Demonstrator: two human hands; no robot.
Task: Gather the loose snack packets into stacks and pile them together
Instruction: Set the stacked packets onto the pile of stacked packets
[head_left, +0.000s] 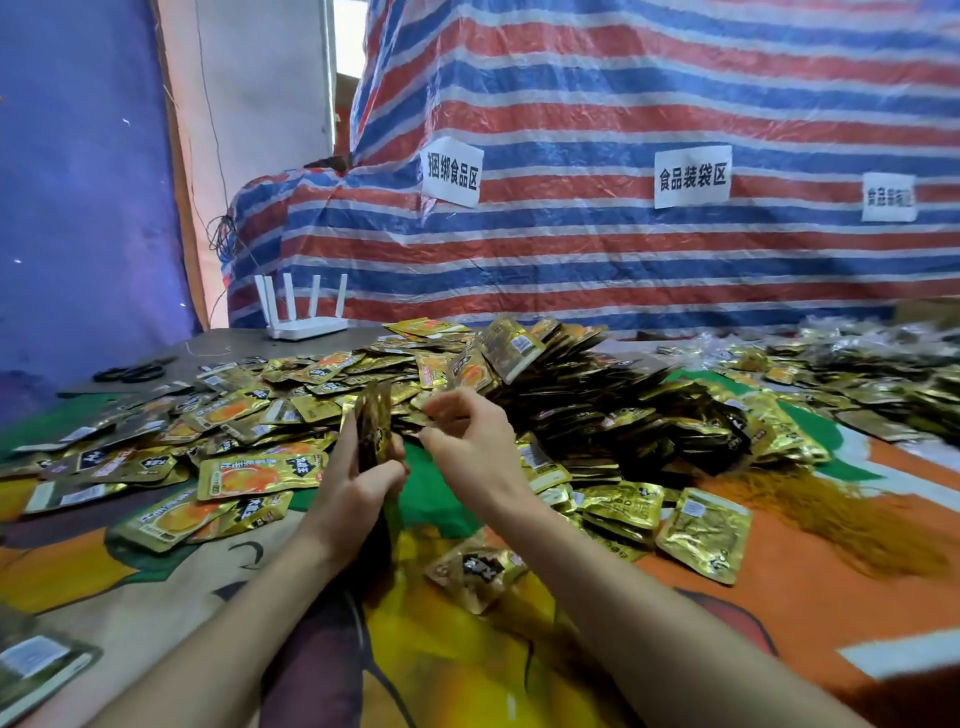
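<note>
The left hand (358, 483) grips a stack (374, 421) upright, long axis vertical; the right hand (467, 441) (fingers curled, grasp unclear) is just beside it; loose packets (260, 475) lie just beyond its fingertips.

We see only the arms of the person. The left hand (358, 483) and right hand (470, 441) are bare, and so are the left forearm (249, 613) and right forearm (623, 597) along all their visible length (the frame's lower edge cuts them off). Both forearms look slim and smooth. The fingers are slender, their nails too blurred to describe.
</note>
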